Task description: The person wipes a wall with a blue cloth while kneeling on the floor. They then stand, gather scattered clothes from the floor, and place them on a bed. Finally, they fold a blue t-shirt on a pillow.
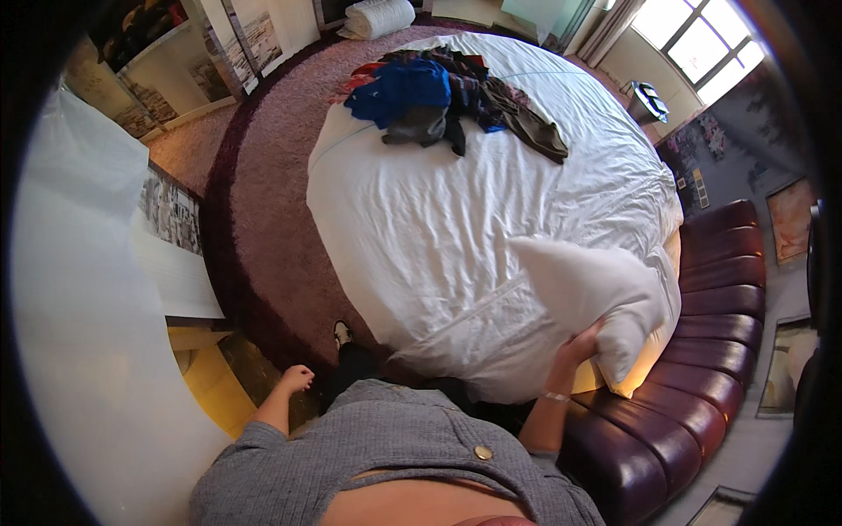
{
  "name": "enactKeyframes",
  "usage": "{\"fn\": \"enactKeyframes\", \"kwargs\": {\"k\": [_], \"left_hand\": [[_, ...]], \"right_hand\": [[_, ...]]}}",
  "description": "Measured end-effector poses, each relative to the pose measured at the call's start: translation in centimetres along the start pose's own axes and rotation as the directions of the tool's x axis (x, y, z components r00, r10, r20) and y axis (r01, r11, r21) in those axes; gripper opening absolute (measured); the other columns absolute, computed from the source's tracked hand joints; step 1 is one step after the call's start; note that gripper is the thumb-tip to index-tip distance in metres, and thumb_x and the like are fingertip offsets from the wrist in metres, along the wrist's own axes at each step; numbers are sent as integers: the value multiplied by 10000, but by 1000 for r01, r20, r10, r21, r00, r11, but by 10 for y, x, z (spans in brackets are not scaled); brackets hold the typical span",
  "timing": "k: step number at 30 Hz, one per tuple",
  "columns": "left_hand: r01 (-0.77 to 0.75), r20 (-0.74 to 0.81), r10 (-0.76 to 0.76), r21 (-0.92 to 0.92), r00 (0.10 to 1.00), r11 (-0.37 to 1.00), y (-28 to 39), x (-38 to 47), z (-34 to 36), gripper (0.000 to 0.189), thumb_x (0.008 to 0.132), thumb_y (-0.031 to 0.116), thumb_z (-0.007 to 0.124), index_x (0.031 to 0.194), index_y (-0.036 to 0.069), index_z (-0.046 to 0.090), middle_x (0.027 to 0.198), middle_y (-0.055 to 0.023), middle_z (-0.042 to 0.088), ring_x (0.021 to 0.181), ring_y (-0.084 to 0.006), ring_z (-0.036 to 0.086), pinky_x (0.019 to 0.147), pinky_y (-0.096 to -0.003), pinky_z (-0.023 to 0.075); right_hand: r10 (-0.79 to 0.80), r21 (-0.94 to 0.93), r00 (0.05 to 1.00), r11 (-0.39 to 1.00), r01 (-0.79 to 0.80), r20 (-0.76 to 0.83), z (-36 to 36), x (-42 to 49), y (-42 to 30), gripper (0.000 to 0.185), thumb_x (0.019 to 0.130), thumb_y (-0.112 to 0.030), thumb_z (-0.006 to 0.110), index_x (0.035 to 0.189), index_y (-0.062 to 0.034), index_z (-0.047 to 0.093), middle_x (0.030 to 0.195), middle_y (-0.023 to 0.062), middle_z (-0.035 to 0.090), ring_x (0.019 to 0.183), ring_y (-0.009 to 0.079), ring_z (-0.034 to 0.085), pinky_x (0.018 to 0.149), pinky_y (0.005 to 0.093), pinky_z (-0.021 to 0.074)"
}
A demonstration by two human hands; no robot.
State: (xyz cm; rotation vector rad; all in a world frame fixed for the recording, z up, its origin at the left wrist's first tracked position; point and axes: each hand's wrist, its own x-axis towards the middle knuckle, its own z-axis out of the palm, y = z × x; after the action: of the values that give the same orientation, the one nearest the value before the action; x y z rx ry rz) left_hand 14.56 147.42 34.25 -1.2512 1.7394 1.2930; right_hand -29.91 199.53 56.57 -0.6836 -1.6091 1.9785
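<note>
My right hand grips a white pillow by its near edge, at the right side of a round bed. The pillow is bunched at the grip, and part of my fingers is hidden by it. Under and around it lies a wrinkled white sheet over the bed. My left hand hangs beside my body at the lower left, fingers curled, with nothing visible in it. On the far part of the bed is a heap of clothes, with a blue garment on top and a brown garment at its right.
A dark red padded leather headboard curves along the bed's right side. Pink carpet with a dark border surrounds the bed at left. A rolled white quilt lies beyond the bed. A bin stands below the window.
</note>
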Motion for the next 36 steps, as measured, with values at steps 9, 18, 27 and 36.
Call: {"fn": "enactKeyframes", "kwargs": {"k": [9,18,27,36], "left_hand": [[-300,-419,135,-358,898,884,-9,40,-215,174,974,204,601,1023,47,656,835,-80,686,679,-165,653,612,-316,546],[-108,-346,-126,-584,930,804,-157,43,-270,172,969,106,488,884,27,616,737,-134,656,539,-207,601,470,-334,492],[-49,-117,16,-290,993,956,-126,119,-292,120,959,107,530,933,36,623,757,-118,663,580,-202,623,489,-325,504],[-281,-132,269,-86,954,956,74,247,-552,93,949,108,571,982,45,631,777,-102,670,621,-197,644,508,-316,516]], "right_hand": [[521,-282,763,721,-633,-382,19,-178,205,615,961,-391,621,1464,-114,397,1397,65,519,1144,267,578,879,455,535],[516,-364,713,622,-693,-476,22,-173,288,583,968,-467,570,1401,-92,463,1400,112,522,1120,324,591,753,512,529],[141,-489,612,476,-731,-778,87,-161,325,641,944,-531,579,1157,65,682,1258,262,644,1177,384,629,1021,442,476],[-15,-647,705,411,-642,-710,335,-196,283,354,903,-243,522,1022,5,746,1124,233,709,1032,405,692,882,470,555]]}}
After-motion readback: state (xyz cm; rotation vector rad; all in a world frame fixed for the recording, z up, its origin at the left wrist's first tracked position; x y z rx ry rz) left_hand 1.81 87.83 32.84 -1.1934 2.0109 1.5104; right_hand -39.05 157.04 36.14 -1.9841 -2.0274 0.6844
